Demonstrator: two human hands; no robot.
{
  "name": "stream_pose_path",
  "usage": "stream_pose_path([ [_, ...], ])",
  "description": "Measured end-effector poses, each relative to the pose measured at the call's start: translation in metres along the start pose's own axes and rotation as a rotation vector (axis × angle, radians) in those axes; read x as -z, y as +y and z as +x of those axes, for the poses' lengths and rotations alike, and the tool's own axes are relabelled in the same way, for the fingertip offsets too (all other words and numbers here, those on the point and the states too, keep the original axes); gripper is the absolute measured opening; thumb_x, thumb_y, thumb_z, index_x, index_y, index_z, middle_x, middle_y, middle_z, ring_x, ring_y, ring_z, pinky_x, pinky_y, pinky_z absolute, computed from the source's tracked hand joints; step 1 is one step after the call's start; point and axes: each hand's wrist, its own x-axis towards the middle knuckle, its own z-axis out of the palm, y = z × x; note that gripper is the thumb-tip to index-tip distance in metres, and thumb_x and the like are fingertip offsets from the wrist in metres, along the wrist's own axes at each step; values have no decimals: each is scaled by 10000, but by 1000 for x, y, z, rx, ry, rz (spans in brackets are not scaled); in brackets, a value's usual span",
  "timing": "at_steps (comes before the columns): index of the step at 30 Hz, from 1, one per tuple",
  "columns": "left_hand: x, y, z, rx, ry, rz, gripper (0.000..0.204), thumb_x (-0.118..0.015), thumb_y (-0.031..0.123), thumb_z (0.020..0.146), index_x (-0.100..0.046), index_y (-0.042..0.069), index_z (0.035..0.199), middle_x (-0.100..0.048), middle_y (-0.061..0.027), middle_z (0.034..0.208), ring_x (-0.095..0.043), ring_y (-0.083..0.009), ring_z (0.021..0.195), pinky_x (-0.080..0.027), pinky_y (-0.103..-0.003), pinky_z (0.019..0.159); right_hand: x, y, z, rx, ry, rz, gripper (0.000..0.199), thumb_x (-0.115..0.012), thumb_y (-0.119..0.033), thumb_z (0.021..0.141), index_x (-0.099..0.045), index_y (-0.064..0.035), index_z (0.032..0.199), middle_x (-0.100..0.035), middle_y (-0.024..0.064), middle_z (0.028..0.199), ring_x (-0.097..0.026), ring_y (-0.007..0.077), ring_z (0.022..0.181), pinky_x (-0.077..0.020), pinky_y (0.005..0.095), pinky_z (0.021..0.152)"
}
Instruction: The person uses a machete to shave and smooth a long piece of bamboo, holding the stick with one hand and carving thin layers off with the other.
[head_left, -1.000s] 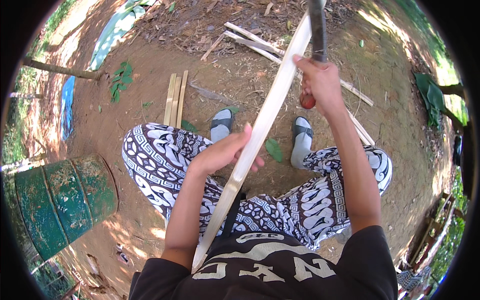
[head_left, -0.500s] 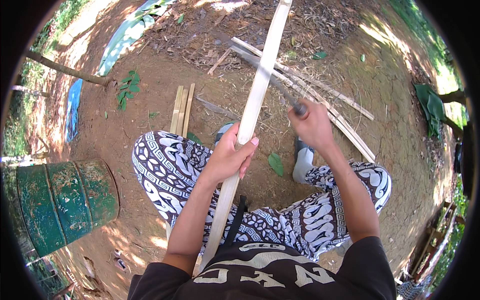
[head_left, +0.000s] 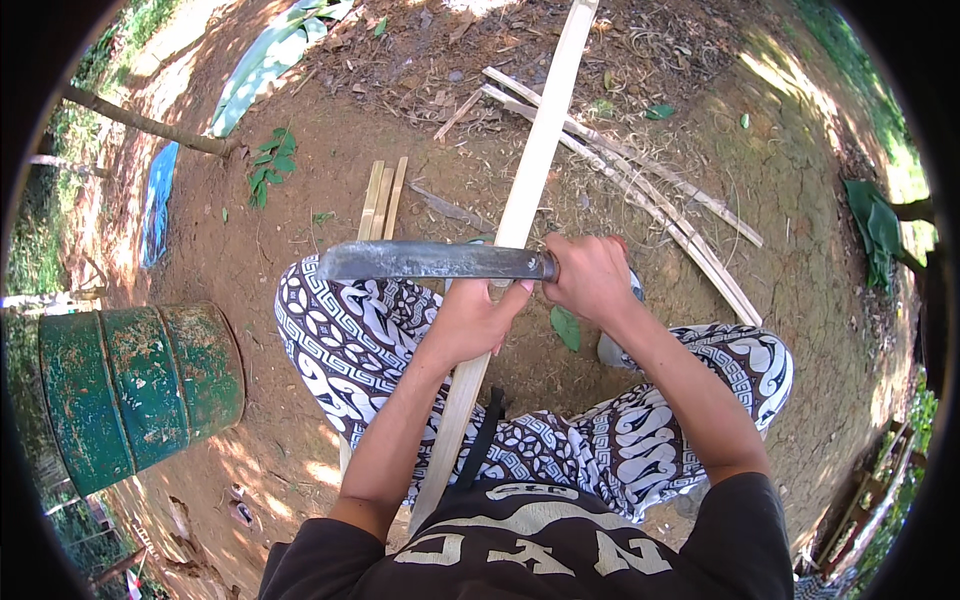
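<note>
A long pale bamboo strip (head_left: 545, 140) runs from my lap up past the top of the view. My left hand (head_left: 475, 325) is closed around it, with the thumb laid over its face. In my right hand (head_left: 595, 280) is the handle of a machete (head_left: 430, 261). The wide dark blade points left and lies across the strip just above my left hand, partly covering its fingers. Whether the edge touches the strip I cannot tell.
Several split strips (head_left: 650, 195) lie on the ground at the right, and short strips (head_left: 379, 205) lie beyond my left knee. A rusty green drum (head_left: 145, 390) is at the left. A blue sheet (head_left: 158, 205) and leafy sprig (head_left: 270, 168) lie farther off.
The machete has come back from far along the strip, its blade turning to lie crosswise near my left hand. My right hand has moved left and nearer. My left hand still grips the strip.
</note>
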Motion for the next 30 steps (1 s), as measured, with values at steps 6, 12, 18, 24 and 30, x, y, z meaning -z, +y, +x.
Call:
stream_pose_path([
  [6,-1,-6,3,-60,-18,76,275,-597,152,997,-504,33,1227,-482,39,598,-451,-51,404,-367,-240,363,-15,15,2,48,69,-5,237,-736,-145,642,-547,-62,760,-634,153,649,-643,384,613,-514,469,576],
  [12,0,-17,10,-91,-24,149,261,-574,152,1001,-519,33,1227,-483,17,672,-457,-82,517,-354,-266,464,-19,23,6,75,149,-8,269,-753,-147,624,-532,-61,752,-617,142,649,-638,376,624,-504,472,585],
  [18,-1,-25,12,-153,-30,135,215,-559,143,1008,-514,37,1189,-454,28,669,-437,-77,511,-332,-265,461,-21,34,10,118,182,-50,292,-781,-219,651,-562,-63,764,-639,131,638,-661,359,593,-523,460,551],
  [24,-2,-27,12,-169,-28,106,143,-547,133,1020,-490,51,1123,-428,57,580,-400,-38,388,-306,-237,360,-26,39,15,144,216,-73,285,-796,-215,639,-581,-72,760,-643,124,644,-667,340,593,-520,459,547],
  [30,-7,-14,-24,141,-165,-122,110,-547,101,1003,-468,53,1063,-452,37,574,-405,-56,362,-339,-235,336,28,106,57,-676,189,-268,244,-592,-255,834,-742,-89,931,-733,190,842,-734,354,769,-583,507,719],
])
